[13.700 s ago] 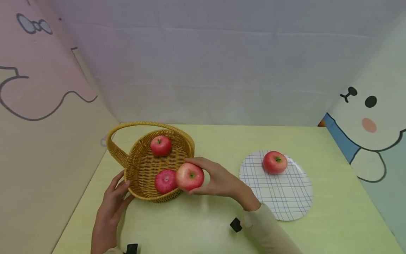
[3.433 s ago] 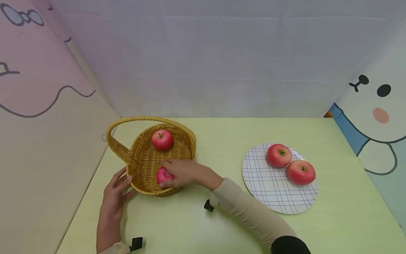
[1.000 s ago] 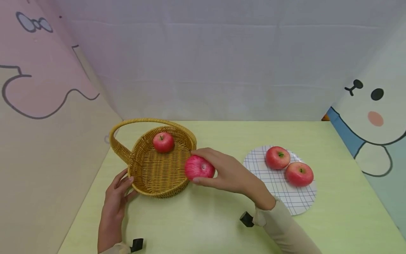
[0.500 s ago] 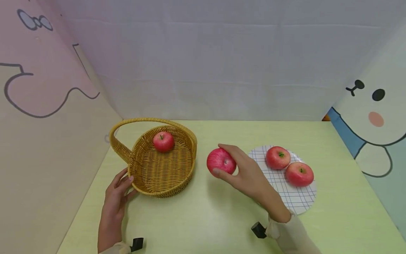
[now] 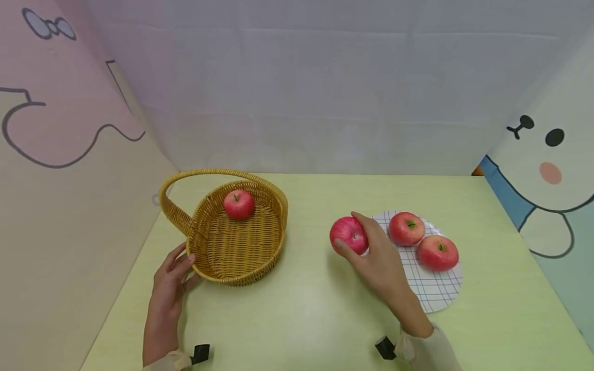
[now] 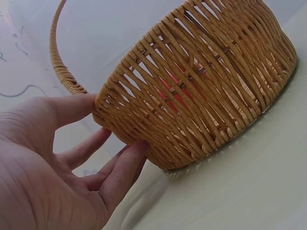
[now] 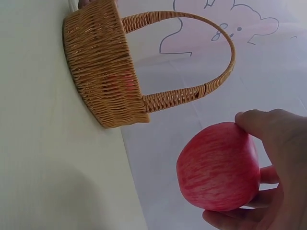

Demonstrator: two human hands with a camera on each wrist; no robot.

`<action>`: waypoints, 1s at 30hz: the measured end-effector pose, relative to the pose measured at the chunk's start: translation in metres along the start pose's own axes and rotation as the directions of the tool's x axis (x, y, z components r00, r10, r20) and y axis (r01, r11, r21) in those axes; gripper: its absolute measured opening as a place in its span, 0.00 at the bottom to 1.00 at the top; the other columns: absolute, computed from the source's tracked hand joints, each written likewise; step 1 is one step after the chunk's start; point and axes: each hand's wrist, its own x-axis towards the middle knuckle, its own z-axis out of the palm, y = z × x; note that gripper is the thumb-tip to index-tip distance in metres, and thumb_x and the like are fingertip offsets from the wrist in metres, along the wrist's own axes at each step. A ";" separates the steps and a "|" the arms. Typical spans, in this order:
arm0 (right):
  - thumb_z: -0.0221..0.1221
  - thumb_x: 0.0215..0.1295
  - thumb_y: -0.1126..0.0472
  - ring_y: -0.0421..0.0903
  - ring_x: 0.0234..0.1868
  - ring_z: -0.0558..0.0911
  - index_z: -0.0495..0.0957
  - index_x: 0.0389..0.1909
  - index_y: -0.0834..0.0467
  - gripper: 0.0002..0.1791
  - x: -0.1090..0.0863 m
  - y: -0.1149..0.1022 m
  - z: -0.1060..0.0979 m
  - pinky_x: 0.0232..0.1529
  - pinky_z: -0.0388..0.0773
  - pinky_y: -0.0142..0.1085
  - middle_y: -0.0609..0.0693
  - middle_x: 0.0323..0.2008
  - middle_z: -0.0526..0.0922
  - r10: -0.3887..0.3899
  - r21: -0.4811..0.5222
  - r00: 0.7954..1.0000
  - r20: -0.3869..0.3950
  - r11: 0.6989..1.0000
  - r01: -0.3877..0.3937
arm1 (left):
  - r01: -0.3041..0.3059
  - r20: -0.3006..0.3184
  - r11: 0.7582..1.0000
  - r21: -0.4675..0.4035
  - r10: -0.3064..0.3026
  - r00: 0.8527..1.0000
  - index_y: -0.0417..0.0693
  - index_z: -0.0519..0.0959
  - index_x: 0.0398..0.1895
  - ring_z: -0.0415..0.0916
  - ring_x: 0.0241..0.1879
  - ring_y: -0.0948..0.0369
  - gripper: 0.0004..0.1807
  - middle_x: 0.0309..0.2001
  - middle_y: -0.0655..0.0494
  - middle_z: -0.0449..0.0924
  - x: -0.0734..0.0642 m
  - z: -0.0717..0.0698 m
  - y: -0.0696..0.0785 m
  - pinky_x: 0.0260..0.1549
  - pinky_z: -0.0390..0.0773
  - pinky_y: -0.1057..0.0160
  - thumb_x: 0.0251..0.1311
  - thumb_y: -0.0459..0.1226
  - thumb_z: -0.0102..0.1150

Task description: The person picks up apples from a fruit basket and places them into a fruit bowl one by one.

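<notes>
A red apple [image 5: 349,235] is pinched between the thumb and fingers of my right hand [image 5: 382,263], raised over the table by the plate's left edge. The right wrist view shows that apple [image 7: 218,167] close up. My left hand [image 5: 168,288] holds the near left side of a round wicker basket [image 5: 236,275]. In the left wrist view, its thumb and fingers are against the rim and outer wall of the basket [image 6: 196,96]. Inside the basket lies another red apple [image 5: 238,204]. On the right, a white plate [image 5: 431,293] with blue grid lines bears two apples [image 5: 407,229].
The basket's tall arched handle [image 5: 213,172] leans toward the back left. Printed walls enclose the pale green table [image 5: 287,319] at left and right, with a plain pale wall [image 5: 297,103] behind. Black pieces are attached near both wrists.
My right hand has lifted an apple out of the basket and carried it right, toward the plate. Earlier, a second apple joined the first on the plate. My left hand stays at the basket.
</notes>
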 end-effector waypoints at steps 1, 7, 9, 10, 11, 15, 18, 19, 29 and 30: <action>0.69 0.66 0.41 0.57 0.65 0.78 0.66 0.76 0.52 0.42 0.000 0.002 0.000 0.52 0.86 0.56 0.55 0.70 0.75 0.015 -0.014 1.000 -0.013 1.000 -0.016 | 0.001 -0.002 1.000 0.002 -0.001 1.000 0.49 0.62 0.80 0.83 0.50 0.72 0.33 0.51 0.74 0.83 0.000 0.000 0.000 0.44 0.84 0.68 0.76 0.39 0.59; 0.63 0.69 0.38 0.60 0.62 0.80 0.65 0.76 0.56 0.42 -0.005 0.014 0.001 0.53 0.84 0.58 0.59 0.68 0.76 0.101 -0.080 0.992 -0.075 0.991 -0.107 | 0.009 -0.014 1.000 0.005 -0.009 1.000 0.50 0.62 0.79 0.83 0.49 0.72 0.32 0.50 0.74 0.83 0.002 0.000 -0.002 0.43 0.84 0.68 0.76 0.39 0.58; 0.62 0.70 0.39 0.61 0.62 0.79 0.64 0.76 0.57 0.42 -0.006 0.018 0.001 0.53 0.84 0.59 0.61 0.68 0.75 0.129 -0.096 0.988 -0.082 0.986 -0.136 | 0.011 -0.016 1.000 0.004 -0.011 1.000 0.50 0.62 0.79 0.83 0.49 0.72 0.32 0.50 0.74 0.83 0.003 0.000 -0.003 0.43 0.84 0.68 0.76 0.39 0.59; 0.62 0.71 0.39 0.61 0.62 0.79 0.64 0.76 0.58 0.41 -0.007 0.020 0.000 0.53 0.84 0.60 0.61 0.68 0.75 0.141 -0.105 0.986 -0.084 0.983 -0.149 | 0.012 -0.017 1.000 0.004 -0.012 1.000 0.50 0.62 0.79 0.83 0.49 0.72 0.32 0.50 0.75 0.83 0.003 0.000 -0.003 0.43 0.84 0.68 0.76 0.39 0.59; 0.61 0.72 0.40 0.62 0.62 0.79 0.63 0.77 0.58 0.41 -0.007 0.023 0.000 0.54 0.83 0.61 0.62 0.69 0.74 0.151 -0.112 0.985 -0.084 0.981 -0.160 | 0.012 -0.017 1.000 0.004 -0.012 1.000 0.50 0.62 0.79 0.83 0.49 0.72 0.32 0.50 0.74 0.83 0.003 0.000 -0.003 0.43 0.84 0.68 0.76 0.39 0.59; 0.59 0.73 0.41 0.63 0.64 0.77 0.62 0.77 0.59 0.40 -0.006 0.029 -0.001 0.57 0.81 0.62 0.63 0.70 0.72 0.190 -0.124 0.979 -0.068 0.972 -0.197 | 0.011 -0.017 1.000 0.005 -0.011 1.000 0.51 0.62 0.80 0.83 0.49 0.72 0.33 0.50 0.74 0.83 0.003 0.000 -0.003 0.43 0.84 0.68 0.76 0.40 0.59; 0.58 0.74 0.41 0.63 0.64 0.76 0.62 0.77 0.58 0.40 -0.006 0.034 -0.002 0.58 0.80 0.62 0.63 0.71 0.72 0.201 -0.129 0.978 -0.052 0.970 -0.206 | 0.015 -0.016 1.000 0.008 -0.015 1.000 0.51 0.61 0.80 0.83 0.49 0.72 0.33 0.51 0.74 0.82 0.002 -0.001 -0.002 0.43 0.84 0.68 0.76 0.40 0.59; 0.58 0.74 0.41 0.63 0.65 0.76 0.63 0.77 0.58 0.39 -0.005 0.035 -0.001 0.59 0.80 0.62 0.63 0.71 0.71 0.201 -0.132 0.978 -0.048 0.970 -0.206 | 0.017 -0.016 1.000 0.009 -0.017 1.000 0.51 0.61 0.80 0.83 0.49 0.72 0.33 0.51 0.74 0.82 0.001 -0.001 -0.002 0.43 0.84 0.68 0.76 0.40 0.59; 0.57 0.75 0.41 0.65 0.63 0.78 0.65 0.76 0.56 0.37 -0.006 0.049 0.005 0.57 0.81 0.63 0.65 0.71 0.71 0.205 -0.171 0.978 -0.036 0.963 -0.208 | 0.015 -0.007 1.000 0.013 -0.014 1.000 0.51 0.61 0.80 0.83 0.50 0.72 0.33 0.52 0.74 0.82 0.002 -0.002 -0.001 0.43 0.84 0.67 0.76 0.40 0.59; 0.57 0.75 0.42 0.66 0.62 0.78 0.65 0.76 0.56 0.37 -0.006 0.050 0.005 0.56 0.81 0.63 0.65 0.70 0.71 0.205 -0.176 0.978 -0.036 0.962 -0.208 | 0.012 -0.006 1.000 0.013 -0.012 1.000 0.51 0.61 0.80 0.83 0.50 0.72 0.33 0.52 0.74 0.82 0.002 -0.001 -0.001 0.43 0.84 0.67 0.76 0.40 0.59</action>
